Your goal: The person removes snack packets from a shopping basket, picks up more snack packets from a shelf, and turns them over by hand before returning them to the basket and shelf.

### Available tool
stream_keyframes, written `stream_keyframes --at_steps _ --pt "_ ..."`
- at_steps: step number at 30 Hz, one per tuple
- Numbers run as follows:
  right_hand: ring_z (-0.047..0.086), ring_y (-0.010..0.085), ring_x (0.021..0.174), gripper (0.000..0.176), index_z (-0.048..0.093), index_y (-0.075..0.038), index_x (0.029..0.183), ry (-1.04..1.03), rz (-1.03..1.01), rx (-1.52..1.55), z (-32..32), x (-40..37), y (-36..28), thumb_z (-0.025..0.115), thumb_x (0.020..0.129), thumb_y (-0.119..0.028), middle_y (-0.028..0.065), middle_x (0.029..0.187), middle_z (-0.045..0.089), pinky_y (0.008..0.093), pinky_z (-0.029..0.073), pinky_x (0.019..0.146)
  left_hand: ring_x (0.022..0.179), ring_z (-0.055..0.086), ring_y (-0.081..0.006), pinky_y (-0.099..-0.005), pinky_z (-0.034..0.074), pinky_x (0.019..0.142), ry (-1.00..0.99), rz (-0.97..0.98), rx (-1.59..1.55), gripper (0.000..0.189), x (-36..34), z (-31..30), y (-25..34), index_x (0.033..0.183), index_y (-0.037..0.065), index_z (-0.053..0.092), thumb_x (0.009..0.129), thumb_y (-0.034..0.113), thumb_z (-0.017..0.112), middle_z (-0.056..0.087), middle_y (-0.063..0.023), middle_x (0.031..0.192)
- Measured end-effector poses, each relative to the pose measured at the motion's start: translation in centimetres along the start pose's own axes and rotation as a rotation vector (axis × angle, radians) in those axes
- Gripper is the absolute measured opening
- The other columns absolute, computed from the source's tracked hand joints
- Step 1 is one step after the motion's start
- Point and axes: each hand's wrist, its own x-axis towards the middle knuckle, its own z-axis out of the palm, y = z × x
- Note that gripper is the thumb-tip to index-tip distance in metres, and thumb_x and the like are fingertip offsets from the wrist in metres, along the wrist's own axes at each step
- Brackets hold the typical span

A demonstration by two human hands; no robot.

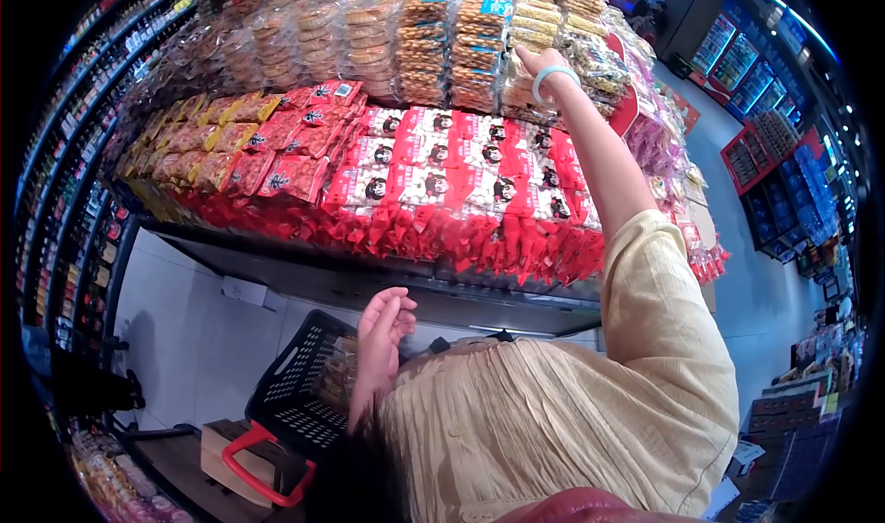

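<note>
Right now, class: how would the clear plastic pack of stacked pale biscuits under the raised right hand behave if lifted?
Probably light for its size: the clear plastic pack of stacked pale biscuits at the right hand is mostly thin film. Its glossy wrap looks slippery. The stacked biscuits would likely crack if squeezed.

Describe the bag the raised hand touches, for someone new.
Start at the sloping shelf of snack packets; above its red-and-white packets runs a row of clear plastic bags. The right hand, wearing a pale bracelet, touches the clear bag of pale yellow snacks, lighter than the blue-labelled brown biscuit bags left of it.
</note>
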Motion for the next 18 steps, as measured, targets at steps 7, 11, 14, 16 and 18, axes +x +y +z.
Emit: stream_keyframes --at_steps 7,11,14,16,18 --pt "0.069 0.0282 0.069 0.048 0.068 0.007 0.085 0.109 -0.191 -0.031 0.8 1.3 2.5 0.072 0.072 -0.039 0.0208 0.082 0.068 0.0378 0.053 0.066 0.075 0.057 -0.0065 -0.0195 0.047 0.064 -0.009 -0.029 0.025 0.02 0.4 -0.1 -0.6 0.112 0.003 0.057 0.096 0.014 0.051 0.062 -0.0037 0.093" --pt "0.065 0.019 0.062 0.025 0.069 0.004 0.08 0.021 -0.249 0.078 0.7 1.3 2.8 0.073 0.073 -0.02 0.0143 0.067 0.066 0.0333 0.051 0.063 0.075 0.057 -0.0063 -0.0192 0.047 0.064 -0.009 -0.042 0.043 0.019 0.3 -0.2 -0.8 0.112 0.003 0.057 0.097 0.014 0.051 0.062 -0.0037 0.093" --pt "0.065 0.0195 0.062 0.023 0.07 0.002 0.081 0.043 -0.274 0.064 0.6 0.9 2.6 0.071 0.073 -0.019 0.0133 0.068 0.067 0.0336 0.051 0.062 0.075 0.057 -0.0061 -0.0191 0.047 0.064 0.0 -0.04 0.042 0.019 0.2 -0.3 -1.0 0.112 0.004 0.057 0.097 0.014 0.051 0.062 -0.0035 0.093" --pt "0.066 0.0198 0.063 0.022 0.071 0.0 0.085 0.032 -0.269 0.054 0.7 1.1 2.7 0.069 0.072 -0.018 0.0129 0.071 0.068 0.0331 0.052 0.064 0.075 0.057 -0.006 -0.0191 0.047 0.064 0.016 -0.036 0.04 0.019 0.0 -0.3 -1.1 0.112 0.004 0.057 0.097 0.014 0.051 0.062 -0.0034 0.093" --pt "0.066 0.0202 0.065 0.023 0.071 -0.001 0.089 0.061 -0.292 0.097 1.2 1.6 3.2 0.068 0.073 -0.017 0.0133 0.073 0.068 0.0332 0.052 0.065 0.075 0.057 -0.0059 -0.0191 0.048 0.064 0.031 -0.034 0.038 0.019 -0.3 -0.3 -1.2 0.112 0.004 0.057 0.097 0.014 0.051 0.063 -0.0033 0.092"
